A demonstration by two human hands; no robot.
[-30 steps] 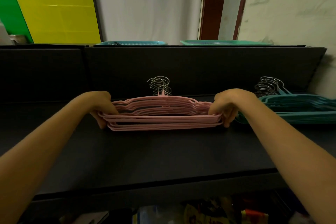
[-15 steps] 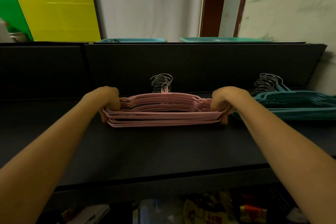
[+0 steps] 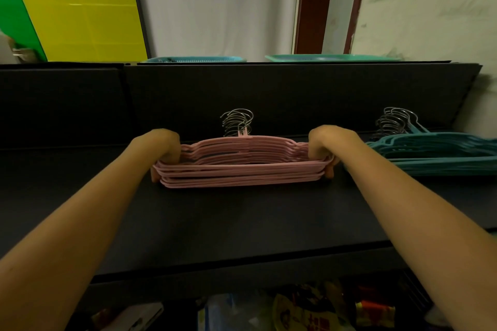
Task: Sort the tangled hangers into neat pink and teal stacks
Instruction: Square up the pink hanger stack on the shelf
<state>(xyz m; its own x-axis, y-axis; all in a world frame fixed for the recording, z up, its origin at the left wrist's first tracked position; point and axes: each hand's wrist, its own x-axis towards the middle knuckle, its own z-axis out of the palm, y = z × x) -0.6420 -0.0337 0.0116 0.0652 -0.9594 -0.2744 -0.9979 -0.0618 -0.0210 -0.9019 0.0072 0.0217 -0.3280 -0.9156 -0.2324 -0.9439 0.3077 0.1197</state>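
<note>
The pink stack (image 3: 242,169) runs left-right: the left hand (image 3: 164,146) clamps its left end, the right hand (image 3: 324,142) its right end, fingers (image 3: 317,154) curled round it. The teal stack (image 3: 435,156) lies just right of it.

Pink hangers (image 3: 242,166) and teal hangers (image 3: 441,158) with silver hooks on a black shelf (image 3: 242,223); yellow board (image 3: 80,8) behind.

No legible text. Only print in view: red characters on a yellow packet (image 3: 295,312) under the desk's (image 3: 242,223) front edge, low in view, on the right hand's (image 3: 321,142) side of centre. Too blurred to read. Red wrapper (image 3: 372,309) beside it: same, unreadable.
</note>
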